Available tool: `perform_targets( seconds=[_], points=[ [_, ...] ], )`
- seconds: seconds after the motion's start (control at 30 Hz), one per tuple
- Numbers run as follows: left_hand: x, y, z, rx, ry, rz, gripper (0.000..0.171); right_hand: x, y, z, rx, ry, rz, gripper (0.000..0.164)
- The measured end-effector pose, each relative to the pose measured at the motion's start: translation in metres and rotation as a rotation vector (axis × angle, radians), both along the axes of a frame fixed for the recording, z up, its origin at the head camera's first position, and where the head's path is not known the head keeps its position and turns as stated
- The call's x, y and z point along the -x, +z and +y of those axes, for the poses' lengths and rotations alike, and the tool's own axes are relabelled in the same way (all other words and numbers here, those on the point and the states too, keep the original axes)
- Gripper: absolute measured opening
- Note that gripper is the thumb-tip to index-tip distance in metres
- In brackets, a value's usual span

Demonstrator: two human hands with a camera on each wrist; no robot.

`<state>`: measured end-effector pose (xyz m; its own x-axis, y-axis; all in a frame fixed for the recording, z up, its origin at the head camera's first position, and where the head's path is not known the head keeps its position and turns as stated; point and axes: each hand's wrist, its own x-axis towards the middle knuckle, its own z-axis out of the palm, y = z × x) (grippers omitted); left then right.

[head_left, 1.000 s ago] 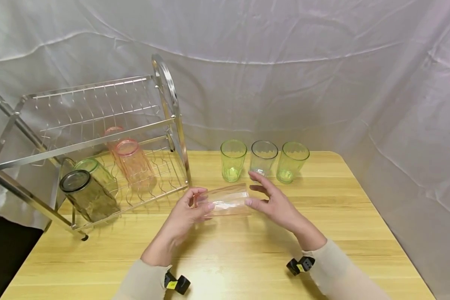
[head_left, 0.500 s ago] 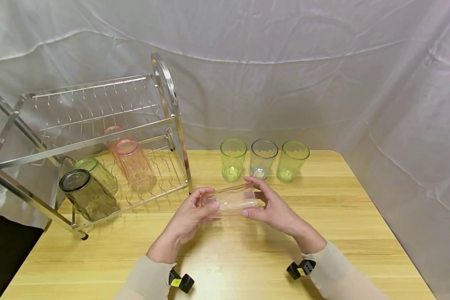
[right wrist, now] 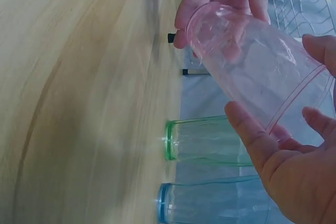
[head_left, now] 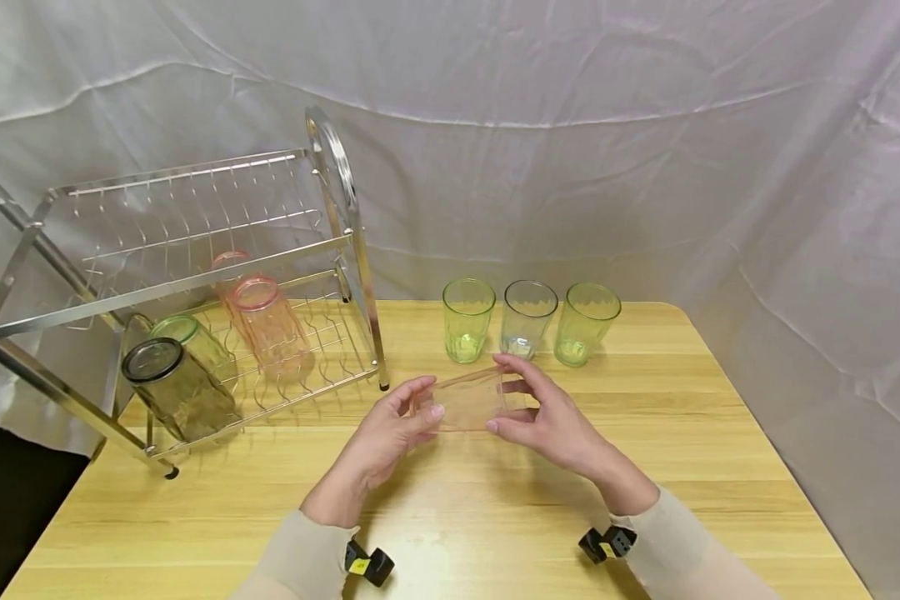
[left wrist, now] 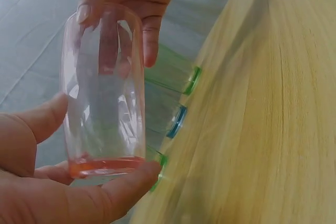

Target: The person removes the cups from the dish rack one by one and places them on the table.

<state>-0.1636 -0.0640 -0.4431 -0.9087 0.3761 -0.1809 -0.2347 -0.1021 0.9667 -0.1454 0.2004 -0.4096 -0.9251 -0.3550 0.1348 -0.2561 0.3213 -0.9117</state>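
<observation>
A clear pink drinking glass point(head_left: 465, 404) lies sideways in the air above the table, held between both hands. My left hand point(head_left: 386, 429) grips its thick base end, thumb on the near side; in the left wrist view the base point(left wrist: 107, 167) sits between thumb and fingers. At the rim end, my right hand point(head_left: 558, 421) holds the glass with thumb and fingers spread around the edge. The right wrist view shows the open rim point(right wrist: 296, 98) turned toward the right palm. Parts of the right fingers show through the glass wall.
Upright behind the hands stand a green glass point(head_left: 468, 321), a bluish glass point(head_left: 528, 321) and another green glass point(head_left: 588, 321). A two-tier metal rack point(head_left: 367, 308) at left bears a dark glass point(head_left: 183, 396), a green glass point(head_left: 208, 350) and two pink glasses point(head_left: 273, 333), upside down.
The left hand has carried the pink glass slightly right. The right hand's fingers have come around its rim end. The other glasses and the rack stay put.
</observation>
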Motion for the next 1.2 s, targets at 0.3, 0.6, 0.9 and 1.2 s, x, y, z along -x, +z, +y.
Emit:
perform_targets(
  seconds=[0.3, 0.6, 0.9, 1.2],
  points=[
    [-0.007, 0.009, -0.008, 0.145, 0.058, 0.092, 0.066, -0.001, 0.01, 0.002, -0.148, -0.08, 0.095, 0.086],
    [-0.016, 0.03, -0.043, 0.576, 0.173, 0.29, 0.059, 0.008, 0.02, 0.026, -0.304, -0.115, 0.214, 0.087],
    [-0.012, 0.031, -0.069, 0.966, 0.293, 0.598, 0.054, 0.016, 0.038, 0.049, -0.535, -0.168, 0.193, 0.086],
    [-0.011, 0.017, -0.075, 1.196, 0.199, 0.619, 0.064, 0.02, 0.065, 0.072, -0.69, -0.174, 0.174, 0.086]
  ],
)
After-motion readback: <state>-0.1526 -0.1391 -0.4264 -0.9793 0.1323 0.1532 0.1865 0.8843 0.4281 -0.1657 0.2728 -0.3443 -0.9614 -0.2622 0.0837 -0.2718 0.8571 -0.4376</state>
